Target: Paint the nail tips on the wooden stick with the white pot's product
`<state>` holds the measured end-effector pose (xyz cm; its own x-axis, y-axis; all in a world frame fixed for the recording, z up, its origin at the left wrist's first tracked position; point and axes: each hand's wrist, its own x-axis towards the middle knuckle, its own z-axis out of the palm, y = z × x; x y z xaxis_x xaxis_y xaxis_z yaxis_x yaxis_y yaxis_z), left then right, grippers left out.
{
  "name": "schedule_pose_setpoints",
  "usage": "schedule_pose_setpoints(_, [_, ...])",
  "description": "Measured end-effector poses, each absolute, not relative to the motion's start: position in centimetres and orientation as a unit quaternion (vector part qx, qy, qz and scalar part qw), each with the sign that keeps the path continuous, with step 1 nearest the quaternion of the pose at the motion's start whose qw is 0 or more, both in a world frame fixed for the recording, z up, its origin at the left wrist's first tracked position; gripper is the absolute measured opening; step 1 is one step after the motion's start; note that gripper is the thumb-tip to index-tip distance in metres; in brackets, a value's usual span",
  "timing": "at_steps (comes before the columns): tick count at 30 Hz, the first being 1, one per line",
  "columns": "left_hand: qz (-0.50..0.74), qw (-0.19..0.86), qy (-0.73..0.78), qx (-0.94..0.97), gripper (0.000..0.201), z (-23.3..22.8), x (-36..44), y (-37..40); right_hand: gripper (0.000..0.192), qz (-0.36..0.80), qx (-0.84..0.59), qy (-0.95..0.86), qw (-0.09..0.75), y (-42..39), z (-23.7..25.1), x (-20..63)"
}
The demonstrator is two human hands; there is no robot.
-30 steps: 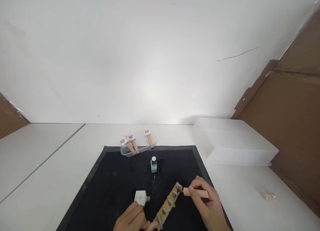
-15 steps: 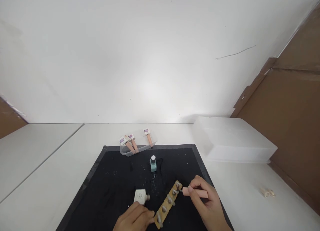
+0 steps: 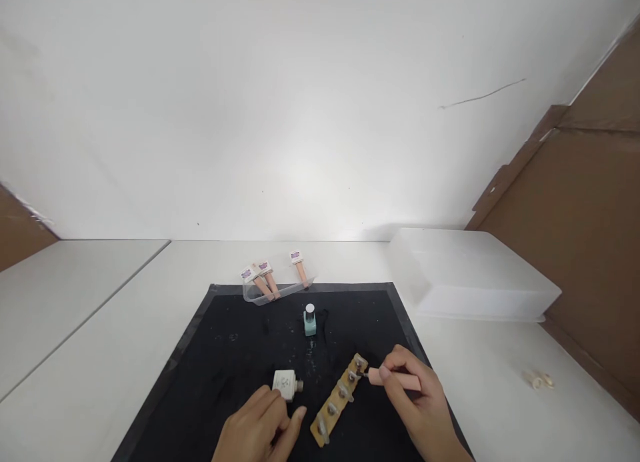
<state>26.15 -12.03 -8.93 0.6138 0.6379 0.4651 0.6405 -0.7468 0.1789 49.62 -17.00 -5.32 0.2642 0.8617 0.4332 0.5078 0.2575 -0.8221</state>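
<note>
Nail-tip strip (image 3: pixel 336 405) lies at nine o'clock from the right hand (image 3: pixel 417 399), which pinches a pink brush handle (image 3: pixel 407 381); the left hand (image 3: pixel 256 425) has thumb spread.

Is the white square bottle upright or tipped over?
Tipped: the white square bottle lies flat on the black mat, its bare neck pointing sideways.

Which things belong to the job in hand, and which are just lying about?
In the job:
pink-handled brush, in the right-hand grip;
tan strip, at the brush tip;
white bottle, at the left-hand grip.

Apparently lying about:
teal bottle;
three pink-capped bottles in clear tray;
whitish box;
small pale pieces.
</note>
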Motion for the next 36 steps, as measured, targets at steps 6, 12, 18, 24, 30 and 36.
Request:
schedule_pose_setpoints(6, [-0.234,-0.051,-0.372,-0.897,0.041,-8.7,25.7,-11.7,0.024,0.171,-0.590,-0.592,0.522,-17.2,-5.5,49.6])
schedule_pose_setpoints(12, [-0.201,-0.098,-0.377,-0.899,0.041,-8.4,25.4,-11.4,0.024,0.175,-0.588,-0.598,0.516,-17.2,-5.6,49.7])
schedule_pose_setpoints(18, [-0.222,-0.197,-0.340,-0.892,0.033,-7.8,25.4,-11.0,0.023,0.171,-0.587,-0.604,0.511,-17.3,-5.8,49.7])
schedule_pose_setpoints(24, [-0.245,-0.287,-0.338,-0.862,0.015,-7.7,24.8,-10.4,0.024,0.166,-0.583,-0.613,0.507,-17.1,-6.0,49.7])
schedule_pose_setpoints(30, [-0.286,-0.317,-0.389,-0.817,0.014,-7.1,25.0,-11.1,0.023,0.154,-0.572,-0.626,0.508,-17.0,-6.3,49.7])
schedule_pose_setpoints(36, [-0.304,-0.245,-0.372,-0.842,0.039,-6.6,25.0,-11.4,0.022,0.148,-0.564,-0.636,0.506,-17.1,-6.4,49.6])
